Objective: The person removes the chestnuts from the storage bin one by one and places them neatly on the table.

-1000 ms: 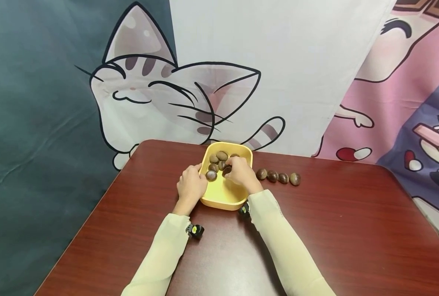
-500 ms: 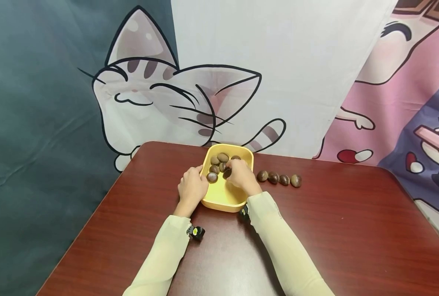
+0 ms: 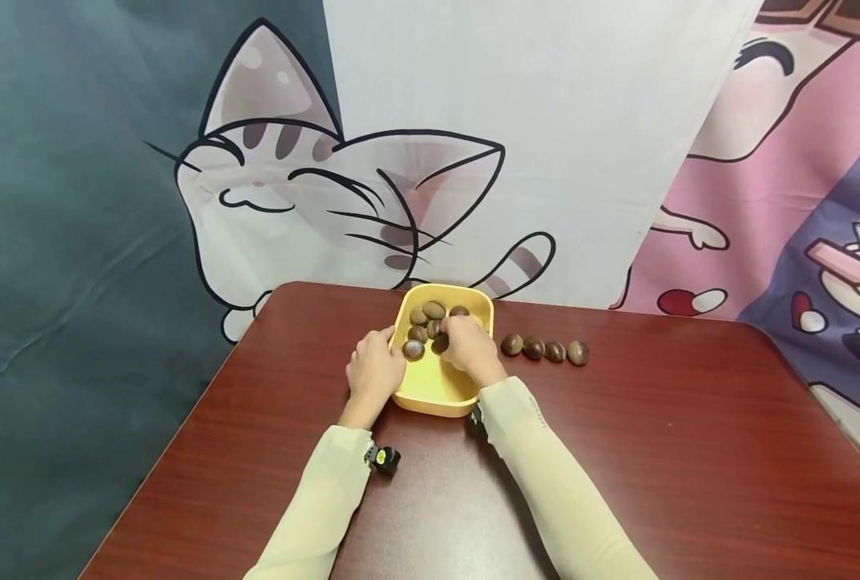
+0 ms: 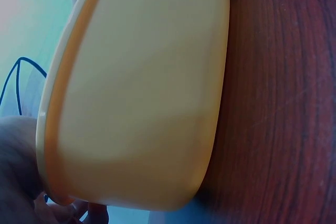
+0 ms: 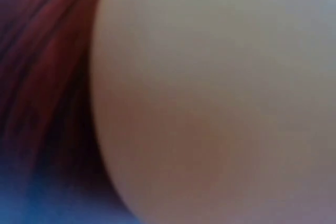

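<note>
A yellow plastic box with rounded corners stands on the table, holding several glossy brown oval stones. My left hand grips the box's left rim, thumb at the inner edge. In the left wrist view the box's outer wall fills the middle, with parts of the hand at the rim. Over the right side of the box, my right hand reaches in with curled fingers. Its fingertips pinch a dark brown stone, which the hand partly hides. The right wrist view shows only the blurred box wall.
Right of the box, several more brown stones lie in a row on the reddish-brown wooden table. Behind the table's far edge hangs a cloth backdrop printed with a cartoon cat.
The right hand has shifted slightly left and toward the person inside the box, and the stone at its fingertips shows a little more. The left hand keeps its place on the rim.
</note>
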The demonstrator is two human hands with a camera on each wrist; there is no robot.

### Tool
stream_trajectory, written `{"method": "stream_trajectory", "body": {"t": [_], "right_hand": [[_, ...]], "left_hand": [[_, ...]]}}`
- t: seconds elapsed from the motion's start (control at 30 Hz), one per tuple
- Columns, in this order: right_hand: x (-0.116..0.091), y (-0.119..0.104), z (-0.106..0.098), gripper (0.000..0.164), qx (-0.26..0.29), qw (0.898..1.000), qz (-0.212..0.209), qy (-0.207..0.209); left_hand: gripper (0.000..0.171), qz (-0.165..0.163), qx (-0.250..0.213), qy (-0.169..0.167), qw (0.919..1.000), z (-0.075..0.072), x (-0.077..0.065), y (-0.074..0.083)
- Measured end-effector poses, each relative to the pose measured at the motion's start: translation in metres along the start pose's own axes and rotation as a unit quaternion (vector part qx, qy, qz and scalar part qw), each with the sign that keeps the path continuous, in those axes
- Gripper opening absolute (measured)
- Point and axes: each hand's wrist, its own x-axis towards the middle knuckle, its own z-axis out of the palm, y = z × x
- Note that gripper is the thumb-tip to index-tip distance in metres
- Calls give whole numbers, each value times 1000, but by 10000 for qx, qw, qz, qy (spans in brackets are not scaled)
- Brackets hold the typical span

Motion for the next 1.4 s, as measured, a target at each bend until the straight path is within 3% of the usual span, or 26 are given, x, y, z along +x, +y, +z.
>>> {"method": "stream_trajectory", "body": {"t": [0.13, 0.37, 0.53, 0.67, 0.8, 0.93, 1.2, 1.4], "right_hand": [[-1, 1, 1, 17, -19, 10000, -20, 4], [-2, 4, -4, 28, 683, 9959, -435, 414], [-9, 7, -20, 20, 1177, 9876, -826, 624], [-17, 12, -39, 23, 1223, 9848, -979, 753], [-28, 20, -58, 40, 1305, 9862, -706, 739], [-41, 30, -72, 48, 1452, 9853, -491, 758], [-61, 57, -89, 46, 1705, 9800, -217, 1005], [-69, 78, -85, 47, 1615, 9812, 227, 1032]], "left_hand": [[42, 16, 1, 13, 10000, 1, 0, -1], [42, 33, -12, 41, 10000, -1, -1, 0], [41, 63, 3, 61, 10000, -1, -1, 1], [42, 68, -14, 76, 9999, -1, 0, 1], [42, 78, -11, 55, 10000, 0, 0, 0], [42, 86, 3, 60, 9999, 0, -1, -2], [42, 28, -33, 32, 10000, -1, -1, -1], [42, 21, -52, -46, 10000, -1, -3, 0]]}}
